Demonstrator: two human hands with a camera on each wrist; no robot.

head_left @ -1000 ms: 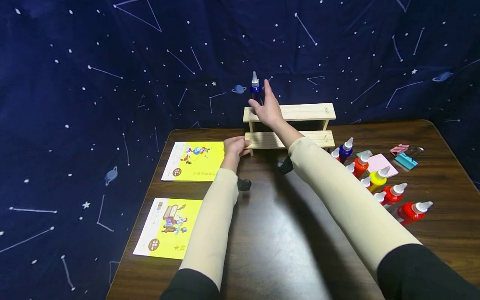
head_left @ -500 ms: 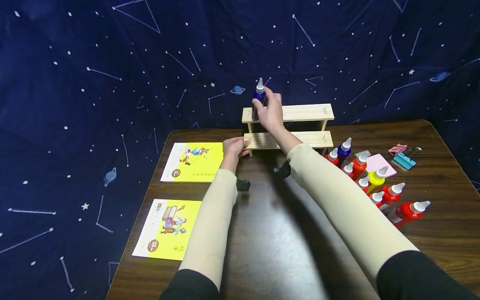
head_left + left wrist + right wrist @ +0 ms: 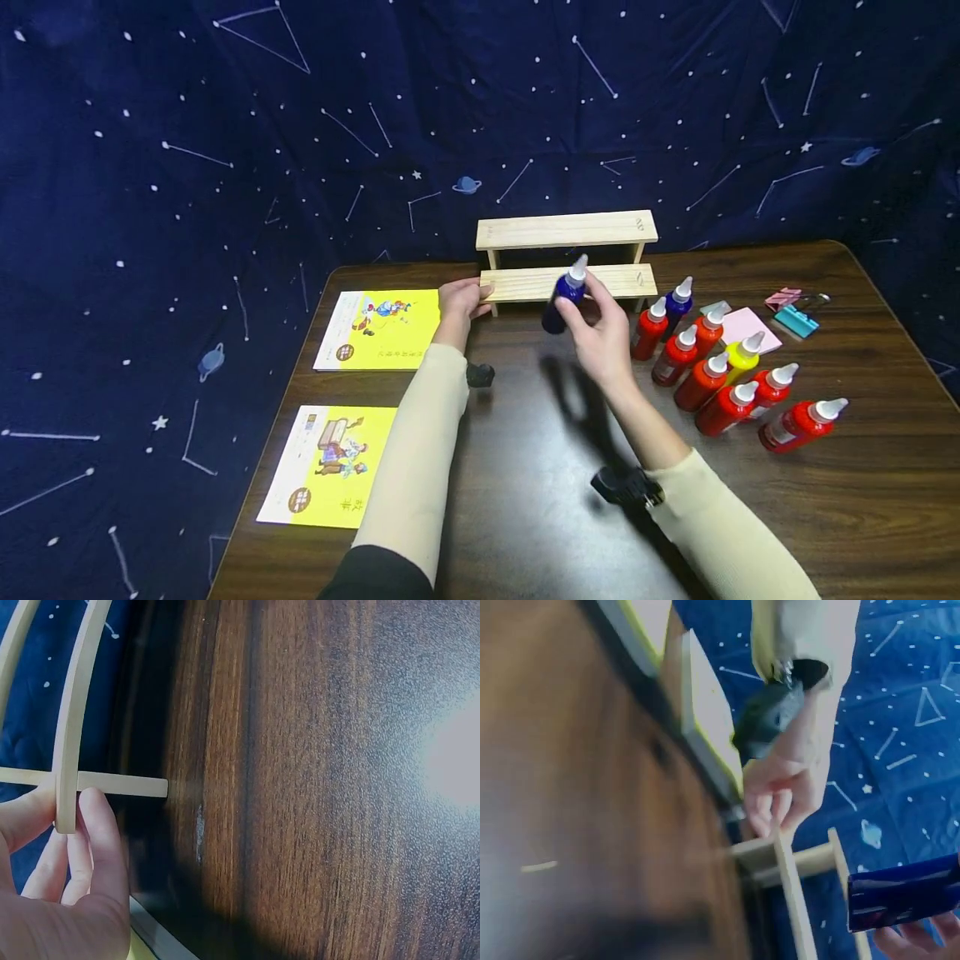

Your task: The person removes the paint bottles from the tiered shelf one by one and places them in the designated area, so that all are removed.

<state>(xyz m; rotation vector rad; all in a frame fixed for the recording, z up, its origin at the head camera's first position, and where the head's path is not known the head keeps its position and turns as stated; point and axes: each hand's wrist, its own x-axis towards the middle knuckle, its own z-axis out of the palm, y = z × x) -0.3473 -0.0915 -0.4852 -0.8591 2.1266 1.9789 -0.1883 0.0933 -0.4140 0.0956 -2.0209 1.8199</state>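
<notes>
A dark blue squeeze bottle (image 3: 564, 302) with a white pointed nozzle is held tilted in my right hand (image 3: 604, 337), between thumb and fingers. In the head view it overlaps the lower step of a two-tier wooden shelf (image 3: 517, 285). My left hand (image 3: 461, 305) grips the left end of that lower step. The left wrist view has the thumb on one side of the board (image 3: 67, 750) and fingertips on the other. Part of the blue bottle (image 3: 904, 892) shows in the right wrist view, fingers (image 3: 911, 941) along its side.
Several red bottles (image 3: 701, 383), a yellow bottle (image 3: 742, 358) and another blue bottle (image 3: 678, 307) stand right of the shelf. Behind them lie pink sticky notes (image 3: 750, 331) and a teal binder clip (image 3: 797, 321). Two yellow booklets (image 3: 405, 329) lie at left.
My right hand has closed round the blue bottle on the upper step, lifted it off and brought it down, right and nearer. My left hand still grips the lower step.
</notes>
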